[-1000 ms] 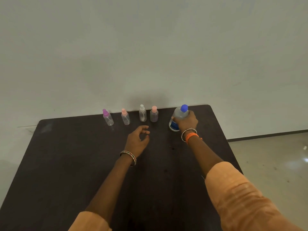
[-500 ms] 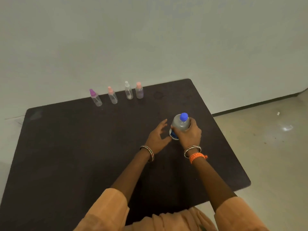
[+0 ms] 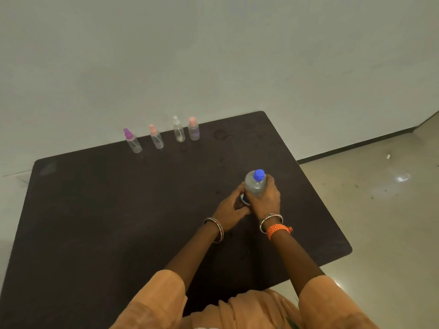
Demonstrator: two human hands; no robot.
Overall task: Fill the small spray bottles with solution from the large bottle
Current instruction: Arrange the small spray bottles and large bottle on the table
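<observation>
The large clear bottle (image 3: 254, 184) with a blue cap stands upright on the dark table (image 3: 118, 210), right of centre. My right hand (image 3: 266, 198) grips its body from the right and near side. My left hand (image 3: 231, 206) holds its lower part from the left, fingers curled against it. Several small clear spray bottles stand capped in a row along the table's far edge: a purple-topped one (image 3: 133, 141), a pink-topped one (image 3: 156, 137), a white-topped one (image 3: 178, 129) and another pink-topped one (image 3: 193, 129).
A pale wall rises right behind the table's far edge. The table's right edge drops to a shiny beige floor (image 3: 392, 210). A faint ring mark (image 3: 221, 134) shows on the table at the far right.
My right hand brought the large bottle from the far edge toward me, to the table's right middle. My left hand came in and now holds the bottle's lower part.
</observation>
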